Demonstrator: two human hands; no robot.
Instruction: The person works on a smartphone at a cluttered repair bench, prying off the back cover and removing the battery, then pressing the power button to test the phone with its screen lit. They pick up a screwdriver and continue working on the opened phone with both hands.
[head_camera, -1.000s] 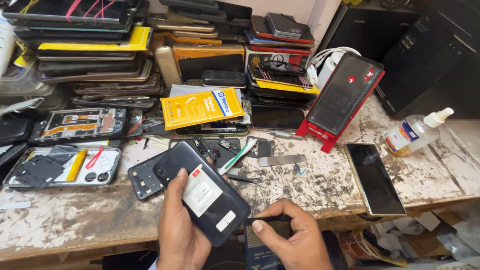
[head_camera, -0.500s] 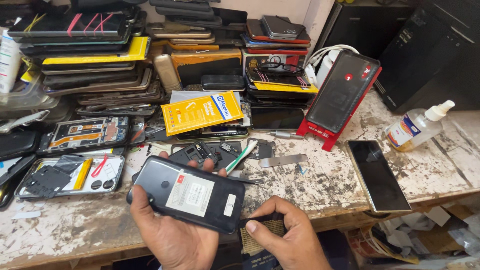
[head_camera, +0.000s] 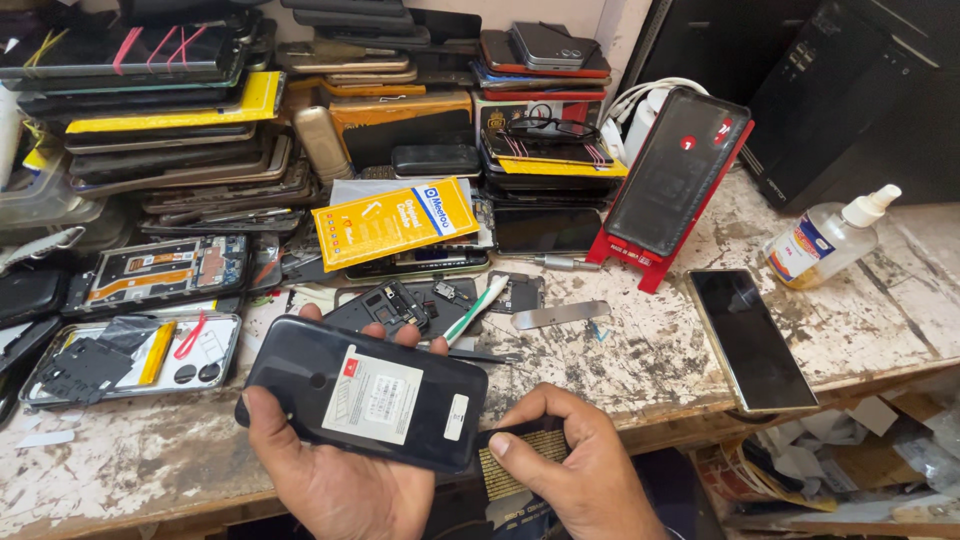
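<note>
Partly hidden small part (head_camera: 520, 452) | right hand (head_camera: 575, 465) pinches it | left hand (head_camera: 340, 470) grips phone back cover (head_camera: 365, 392)

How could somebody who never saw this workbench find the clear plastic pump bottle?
Look at the scuffed white workbench, at its right end beside the black computer tower. The clear plastic pump bottle lies tilted there, alone; it is the only transparent container with a white nozzle.

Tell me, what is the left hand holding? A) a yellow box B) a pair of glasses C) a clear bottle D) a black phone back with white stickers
D: the left hand grips the black phone back from below, white stickers facing up, while the bottle, yellow box and glasses sit untouched on the bench.
</note>
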